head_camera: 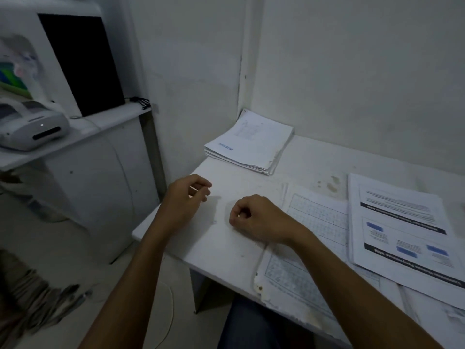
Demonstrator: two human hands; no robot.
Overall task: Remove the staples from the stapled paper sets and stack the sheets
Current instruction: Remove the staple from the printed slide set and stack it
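Observation:
My left hand (186,197) hovers over the left end of the white table (216,250), fingers loosely curled, thumb near the fingertips, with nothing visible in it. My right hand (254,217) rests on the table as a curled fist beside a gridded paper set (319,220); my right forearm lies across that set. Whether the fist holds a staple cannot be seen. A neat stack of sheets (249,144) lies in the far corner. Another printed set with dark bars and blue boxes (402,222) lies at the right.
To the left is a lower shelf (83,137) with a white printer (32,127) and a black screen (80,61). Walls close off the back and corner. A cable (168,316) hangs under the table edge. More sheets lie under the right-hand set.

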